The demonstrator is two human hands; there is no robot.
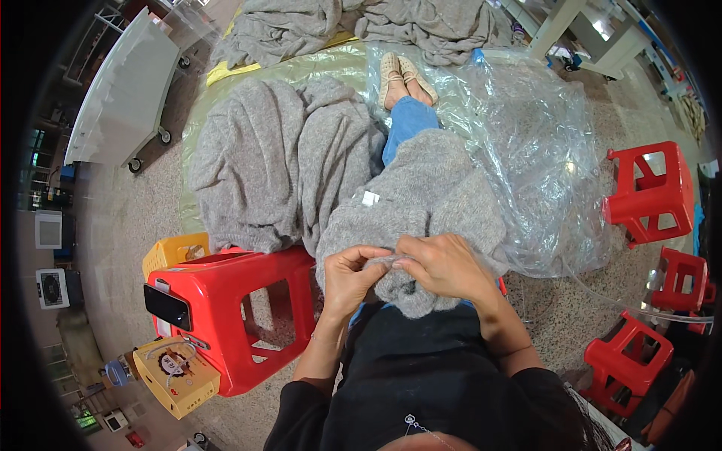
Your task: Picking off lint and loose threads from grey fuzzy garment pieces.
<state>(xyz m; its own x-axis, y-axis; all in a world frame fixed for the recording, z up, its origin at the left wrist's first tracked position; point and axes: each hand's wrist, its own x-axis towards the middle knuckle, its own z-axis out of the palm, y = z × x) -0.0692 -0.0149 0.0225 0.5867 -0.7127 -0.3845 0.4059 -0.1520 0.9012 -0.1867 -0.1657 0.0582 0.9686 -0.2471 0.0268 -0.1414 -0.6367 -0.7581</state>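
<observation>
Sweater (421, 203), grey and fuzzy, lies across your lap and outstretched legs, and both your hands are at its near edge. Your left hand (347, 276) pinches a fold of the knit, and your right hand (445, 264) pinches the same edge just beside it, thumbs nearly touching; you seem to be picking at a small spot there, perhaps a loose thread, though the knit hides it. My guess is that the next move wants a light, steady pull with the fabric kept taut between your fingers (a white tag (370, 198) shows further up). More grey sweaters (278, 161) are heaped on a clear plastic sheet (526, 128) spread over the speckled floor (579, 301). A red stool (226, 316) with a phone (167, 307) clipped to it stands at your left, beside a yellow box (177, 376); more red stools (650, 192) stand at your right.
</observation>
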